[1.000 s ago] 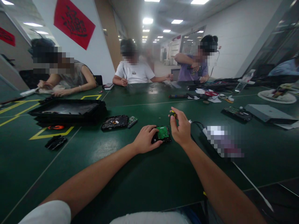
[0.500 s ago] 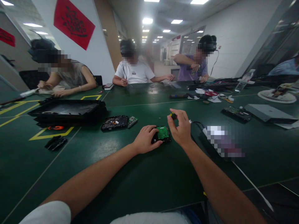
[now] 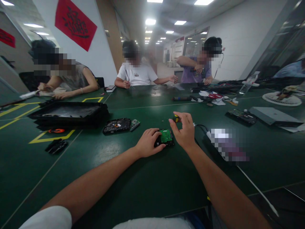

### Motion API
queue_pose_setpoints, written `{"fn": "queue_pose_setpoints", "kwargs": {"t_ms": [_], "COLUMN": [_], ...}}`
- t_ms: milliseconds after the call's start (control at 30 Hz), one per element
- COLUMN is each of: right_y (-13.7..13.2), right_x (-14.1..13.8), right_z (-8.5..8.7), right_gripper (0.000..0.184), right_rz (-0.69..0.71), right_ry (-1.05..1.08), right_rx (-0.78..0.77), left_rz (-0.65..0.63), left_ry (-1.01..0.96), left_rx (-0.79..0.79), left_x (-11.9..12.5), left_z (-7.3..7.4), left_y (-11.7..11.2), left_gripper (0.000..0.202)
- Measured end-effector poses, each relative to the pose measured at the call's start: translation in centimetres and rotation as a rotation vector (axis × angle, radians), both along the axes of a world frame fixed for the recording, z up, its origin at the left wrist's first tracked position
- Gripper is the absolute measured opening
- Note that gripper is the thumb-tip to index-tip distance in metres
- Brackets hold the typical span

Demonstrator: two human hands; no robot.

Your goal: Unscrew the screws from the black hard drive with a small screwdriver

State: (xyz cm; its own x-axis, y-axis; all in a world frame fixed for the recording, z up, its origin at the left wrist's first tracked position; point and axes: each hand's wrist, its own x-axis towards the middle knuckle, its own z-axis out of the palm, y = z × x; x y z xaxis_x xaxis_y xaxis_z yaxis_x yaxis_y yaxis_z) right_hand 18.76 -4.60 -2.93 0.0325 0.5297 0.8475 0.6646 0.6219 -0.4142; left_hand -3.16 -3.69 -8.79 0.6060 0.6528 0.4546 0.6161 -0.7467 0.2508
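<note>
A small hard drive [image 3: 166, 137] with a green circuit board on top lies on the green table [image 3: 143, 184]. My left hand [image 3: 148, 142] grips its left side, fingers curled over the edge. Just right of the drive, my right hand [image 3: 184, 130] pinches the yellow-and-black handle of a small screwdriver [image 3: 175, 119] between thumb and fingertips, held above the drive's far right corner. The tool's tip is hidden behind my fingers.
An opened hard drive [image 3: 117, 125] and a loose circuit board [image 3: 135, 123] lie to the left, beside a stack of black trays [image 3: 69, 113]. A cable and power strip [image 3: 209, 135] sit right of my hand. Three other people work at the far side of the table.
My right hand has turned slightly on the screwdriver handle, fingers shifting left and lower. The left hand and the drive have stayed put.
</note>
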Motion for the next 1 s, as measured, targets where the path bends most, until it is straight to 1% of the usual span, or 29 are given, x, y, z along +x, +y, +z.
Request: {"fn": "queue_pose_setpoints", "kwargs": {"t_ms": [100, 267, 433, 633, 700, 867, 1000], "right_y": [-0.04, -0.09, -0.07, 0.31, 0.32, 0.03, -0.11], "right_x": [0.07, 0.05, 0.09, 0.22, 0.21, 0.11, -0.04], "right_z": [0.03, -0.09, 0.18, -0.13, -0.20, 0.03, 0.19], "right_gripper": [0.031, 0.032, 0.028, 0.033, 0.032, 0.031, 0.031], "right_rz": [-0.005, 0.062, 0.002, 0.037, 0.041, 0.003, -0.002], "right_ry": [-0.007, 0.011, -0.008, -0.021, -0.019, -0.003, -0.021], "right_rx": [-0.011, -0.042, -0.001, -0.034, -0.029, 0.008, -0.007], "left_rz": [0.001, 0.005, 0.005, 0.003, 0.003, 0.003, 0.007], "left_ry": [0.009, 0.009, 0.009, 0.011, 0.014, 0.012, 0.021], "left_rx": [-0.006, -0.012, -0.006, -0.010, -0.006, -0.013, -0.011], "left_x": [0.01, 0.04, 0.01, 0.00, 0.02, 0.04, 0.02], "left_z": [0.02, 0.08, 0.04, 0.03, 0.07, 0.09, 0.06], "left_y": [-0.03, -0.05, -0.02, -0.03, -0.05, -0.02, -0.02], "left_gripper": [0.057, 0.056, 0.056, 0.056, 0.056, 0.056, 0.056]}}
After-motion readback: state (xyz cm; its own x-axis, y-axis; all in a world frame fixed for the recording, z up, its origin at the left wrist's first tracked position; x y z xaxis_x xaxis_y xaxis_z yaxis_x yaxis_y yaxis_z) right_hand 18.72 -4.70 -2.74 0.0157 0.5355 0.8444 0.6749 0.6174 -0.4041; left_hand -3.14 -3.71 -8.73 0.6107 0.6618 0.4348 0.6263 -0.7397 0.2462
